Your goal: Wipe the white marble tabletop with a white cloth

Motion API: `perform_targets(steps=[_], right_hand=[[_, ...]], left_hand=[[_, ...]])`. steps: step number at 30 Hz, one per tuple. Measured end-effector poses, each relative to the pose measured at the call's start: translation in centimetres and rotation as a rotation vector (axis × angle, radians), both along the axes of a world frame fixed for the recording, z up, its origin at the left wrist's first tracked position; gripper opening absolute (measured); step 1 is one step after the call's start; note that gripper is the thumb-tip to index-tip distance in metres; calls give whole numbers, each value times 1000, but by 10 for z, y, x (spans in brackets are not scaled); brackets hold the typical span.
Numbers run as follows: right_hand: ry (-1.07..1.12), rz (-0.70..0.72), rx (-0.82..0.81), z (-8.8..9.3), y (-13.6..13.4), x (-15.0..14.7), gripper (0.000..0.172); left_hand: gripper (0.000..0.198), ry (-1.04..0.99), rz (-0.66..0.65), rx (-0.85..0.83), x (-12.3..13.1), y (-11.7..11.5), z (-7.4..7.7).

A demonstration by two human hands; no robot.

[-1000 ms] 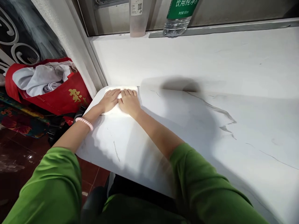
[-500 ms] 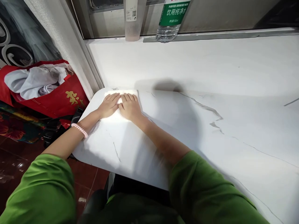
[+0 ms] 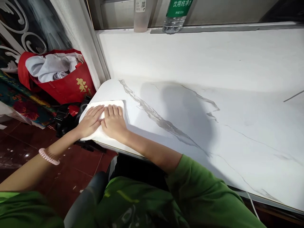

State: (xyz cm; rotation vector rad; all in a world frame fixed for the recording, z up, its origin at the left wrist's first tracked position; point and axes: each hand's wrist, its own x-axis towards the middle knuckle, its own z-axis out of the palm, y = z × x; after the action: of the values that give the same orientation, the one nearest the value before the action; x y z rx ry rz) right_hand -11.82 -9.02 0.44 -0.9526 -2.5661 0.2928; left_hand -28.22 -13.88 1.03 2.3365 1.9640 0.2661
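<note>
A folded white cloth (image 3: 117, 104) lies at the near left corner of the white marble tabletop (image 3: 201, 95). My left hand (image 3: 90, 121) lies flat on it with fingers stretched out. My right hand (image 3: 114, 122) presses flat beside it, fingers together and extended, touching the left hand. Both palms cover most of the cloth, and its lower left corner reaches the table's edge. A pink beaded bracelet (image 3: 48, 156) is on my left wrist.
A red bag (image 3: 68, 87) holding grey clothes stands on the dark red floor left of the table. A water bottle (image 3: 177, 15) with a green label and a clear container (image 3: 142, 15) stand on the window ledge at the back. A black chair seat (image 3: 90, 199) is below me.
Both hands slid the cloth toward me, from the far left part of the table to its near left corner. The camera view shifted slightly.
</note>
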Motion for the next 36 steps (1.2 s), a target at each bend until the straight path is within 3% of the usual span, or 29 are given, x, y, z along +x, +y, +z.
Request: perform_targets(steps=[4,8,16,22,26,31,36], right_hand=[[-18,-13,-4,6,0,-11,59],[5,-59,-6,4,20,-23,54],[38,-154,26,-7,106,-41,50],[19,-205,59,-12,180,-24,46],[18,-238,62,-17,212,-13,44],[22,-244,70,-17,226,-8,43],[0,-220,74,-15,214,1,48]], left_hand=[[61,-17,-5,-10,-13,1,3],[60,-52,-41,5,-24,27,2],[55,-60,-79,38,-40,131,-4],[54,-78,-140,33,-23,212,-5],[53,-97,-180,38,-9,249,-5],[53,-81,-185,53,-3,264,-7],[54,-14,-131,61,6,247,-9]])
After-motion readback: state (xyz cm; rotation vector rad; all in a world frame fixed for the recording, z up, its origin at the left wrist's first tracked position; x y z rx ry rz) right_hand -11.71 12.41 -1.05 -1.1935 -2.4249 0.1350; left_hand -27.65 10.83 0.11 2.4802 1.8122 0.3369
